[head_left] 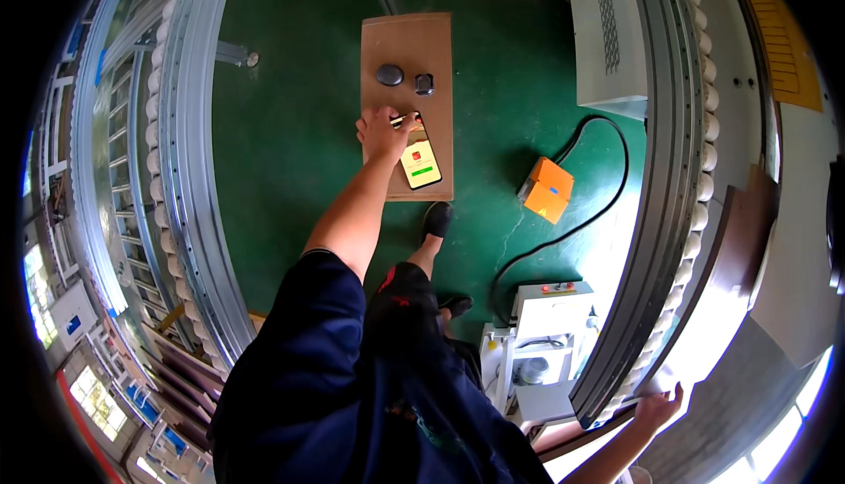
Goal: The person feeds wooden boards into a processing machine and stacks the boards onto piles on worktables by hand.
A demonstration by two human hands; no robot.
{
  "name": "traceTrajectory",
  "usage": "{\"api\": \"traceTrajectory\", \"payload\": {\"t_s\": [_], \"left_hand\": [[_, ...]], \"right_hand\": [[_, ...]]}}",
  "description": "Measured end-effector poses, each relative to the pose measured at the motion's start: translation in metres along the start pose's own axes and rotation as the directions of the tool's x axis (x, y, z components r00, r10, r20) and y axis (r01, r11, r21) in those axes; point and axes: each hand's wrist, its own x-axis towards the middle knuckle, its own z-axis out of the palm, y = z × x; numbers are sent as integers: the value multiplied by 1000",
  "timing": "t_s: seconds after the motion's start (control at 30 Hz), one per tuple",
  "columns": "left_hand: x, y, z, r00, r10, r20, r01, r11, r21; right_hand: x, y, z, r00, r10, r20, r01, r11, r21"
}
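Note:
A smartphone [421,165] with a bright yellowish screen is over the near part of a brown board [407,44], slightly tilted in the view. My left hand [385,135] reaches in from the lower left. Its fingers are bent and its thumb overlaps the phone's upper end, so it appears closed on the phone there. Just beyond lie a dark oval object [390,75] and a small dark squarish object [424,84]. Far off at the lower right, my right hand [658,408] rests by the edge of a pale glossy panel [704,334], fingers apart and holding nothing visible.
Metal conveyor rails with white rollers flank me, a left rail [198,132] and a right rail [673,132]. An orange box [547,190] with a black cable [607,207] lies on the green floor [290,132]. A white machine [550,312] stands nearer right, a pale cabinet [607,44] farther off.

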Motion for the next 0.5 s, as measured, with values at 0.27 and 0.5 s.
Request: {"api": "traceTrajectory", "payload": {"t_s": [0.27, 0.5], "left_hand": [[3, -12, 8, 999, -31, -31, 30, 998, -53], [-19, -44, 16, 994, -13, -107, -16, 965, -262]], "right_hand": [[11, -12, -62, 964, 205, 168, -192, 977, -90], [28, 2, -147, 936, 156, 316, -221, 958, 182]]}}
